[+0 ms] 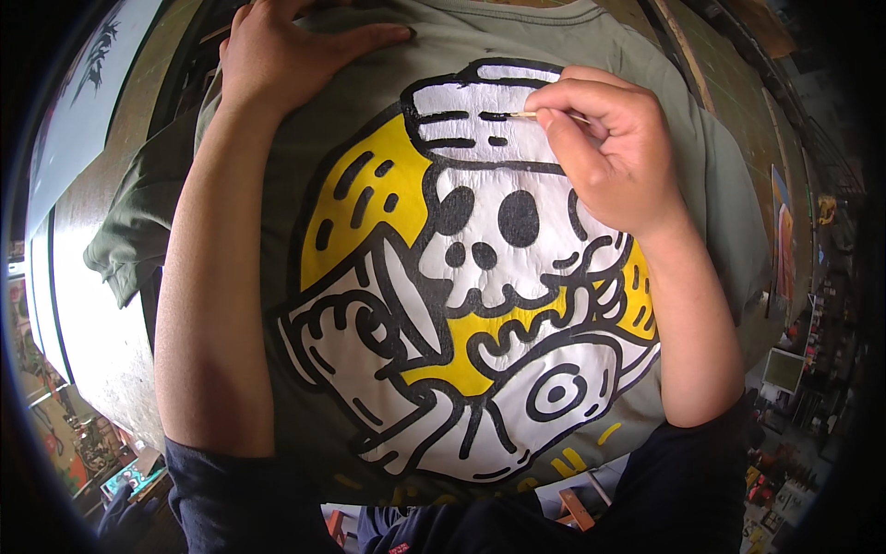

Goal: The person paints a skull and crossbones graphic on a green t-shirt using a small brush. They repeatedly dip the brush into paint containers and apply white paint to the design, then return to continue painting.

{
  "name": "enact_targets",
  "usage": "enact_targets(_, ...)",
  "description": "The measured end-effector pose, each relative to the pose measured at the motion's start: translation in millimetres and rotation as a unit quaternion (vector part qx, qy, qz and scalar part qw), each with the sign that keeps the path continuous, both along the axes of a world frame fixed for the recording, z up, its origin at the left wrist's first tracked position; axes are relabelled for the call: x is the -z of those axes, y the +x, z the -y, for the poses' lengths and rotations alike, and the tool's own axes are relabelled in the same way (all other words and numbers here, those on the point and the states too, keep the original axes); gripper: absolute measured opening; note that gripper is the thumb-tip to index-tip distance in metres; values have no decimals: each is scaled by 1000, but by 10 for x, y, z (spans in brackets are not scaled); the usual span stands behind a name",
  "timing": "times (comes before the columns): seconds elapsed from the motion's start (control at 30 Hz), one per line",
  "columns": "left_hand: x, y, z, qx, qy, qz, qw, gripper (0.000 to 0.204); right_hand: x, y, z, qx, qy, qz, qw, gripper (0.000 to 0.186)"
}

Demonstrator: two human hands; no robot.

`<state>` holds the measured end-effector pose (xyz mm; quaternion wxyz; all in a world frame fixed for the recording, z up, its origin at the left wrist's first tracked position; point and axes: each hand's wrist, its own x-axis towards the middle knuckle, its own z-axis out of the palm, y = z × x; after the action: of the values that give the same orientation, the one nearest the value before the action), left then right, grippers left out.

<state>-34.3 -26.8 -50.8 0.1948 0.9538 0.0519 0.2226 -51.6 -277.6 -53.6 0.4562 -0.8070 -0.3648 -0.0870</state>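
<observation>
An olive-green T-shirt [724, 175] lies spread out in front of me, with a large painted skull design [484, 240] in white, yellow and black. My right hand [614, 138] pinches a thin paintbrush [522, 115], its dark tip on a short black dash in the skull's white hat. Most of the brush handle is hidden behind my fingers. At the upper left, my left hand [281, 51] rests on the shirt with its thumb stretched out to the right; some of its fingertips run out of the picture.
The shirt's sleeve [138, 222] hangs loosely at the left, beside a bright white surface [88, 305]. A white panel with a dark plant-like picture [97, 55] stands at the upper left. Cluttered shelves and tools [821, 305] line the right side.
</observation>
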Motion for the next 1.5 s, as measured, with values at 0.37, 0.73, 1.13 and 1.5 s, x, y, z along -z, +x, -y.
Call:
enact_targets(0.37,-64,-39,55,-9,-18,-25,1000,56,-30,-9,12,12,14,-28,999,12)
enact_targets(0.73,-113,-139,174,1,7,-3,1000,53,-58,-34,39,-1,54,-86,995,10)
enact_targets(1.13,-178,-82,125,-4,-31,-40,999,50,-61,-25,31,-13,-7,-4,1000,5)
enact_targets(1.5,-119,-129,165,7,12,-6,1000,51,-69,-22,21,-9,-11,-11,1000,6)
